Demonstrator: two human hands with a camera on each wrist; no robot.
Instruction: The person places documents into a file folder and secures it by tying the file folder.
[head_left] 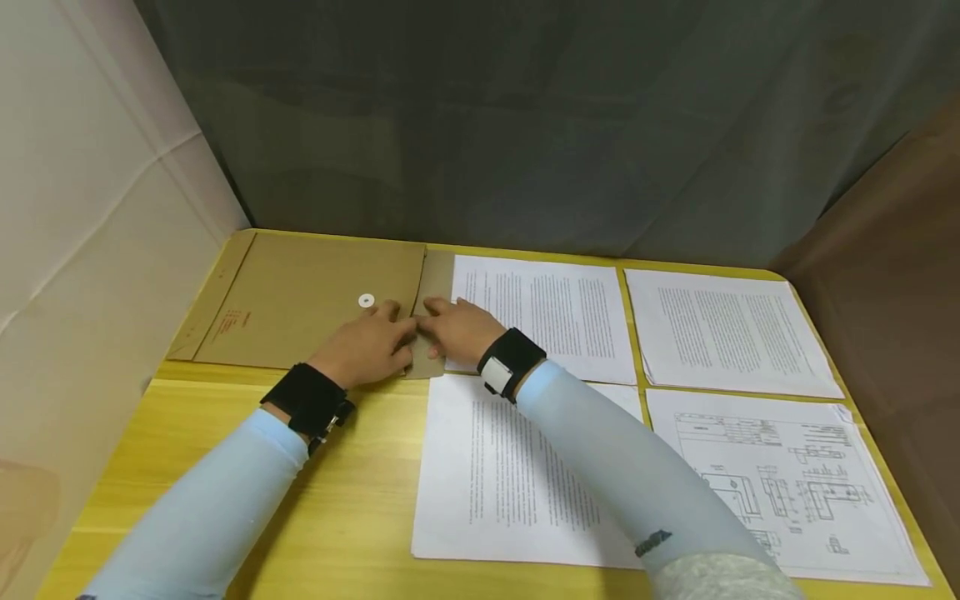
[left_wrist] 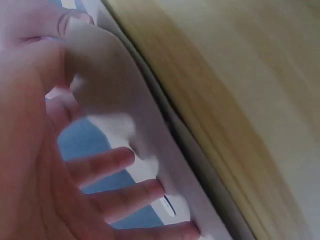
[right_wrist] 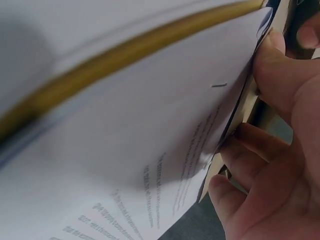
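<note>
A brown kraft envelope (head_left: 300, 300) with a white button disc (head_left: 366, 301) lies at the back left of the yellow table (head_left: 360, 467). Its flap (head_left: 437, 283) is folded out to the right. My left hand (head_left: 367, 346) rests on the envelope by the fold. In the left wrist view its straight, spread fingers (left_wrist: 107, 162) touch a pale sheet (left_wrist: 130, 100). My right hand (head_left: 457, 329) sits on the flap. Close up, this right hand (right_wrist: 257, 90) pinches the brown flap (right_wrist: 250, 107) together with the edge of a stapled printed sheet (right_wrist: 165, 130).
Paper covers the right half of the table: a text sheet (head_left: 555, 317) beside the flap, another (head_left: 727, 329) at the back right, a text stack (head_left: 495, 475) in front, and a technical drawing (head_left: 787, 483) at the front right. A grey curtain (head_left: 525, 125) hangs behind.
</note>
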